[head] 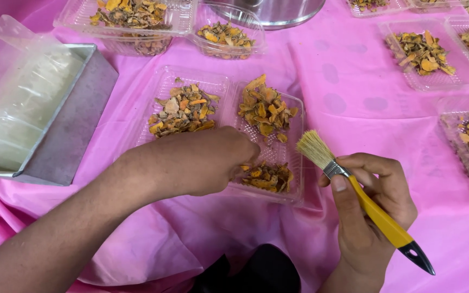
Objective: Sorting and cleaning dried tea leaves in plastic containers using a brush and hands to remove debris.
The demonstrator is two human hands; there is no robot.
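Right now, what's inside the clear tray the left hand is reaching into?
The clear tray holds dried orange-brown root slices, heaped at the far end, with more near the front. The left hand covers the middle, so whatever lies under its fingers is hidden.

Bright, even light – soft shadows, mild glare on clear plastic, sharp focus throughout.

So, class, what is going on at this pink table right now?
A person sits at a table covered in pink cloth. The left hand reaches into an open clear plastic tray holding dried orange-brown slices. The right hand holds a yellow-handled brush, bristles up, beside the tray. More filled trays lie around, and a metal box stands at the left.
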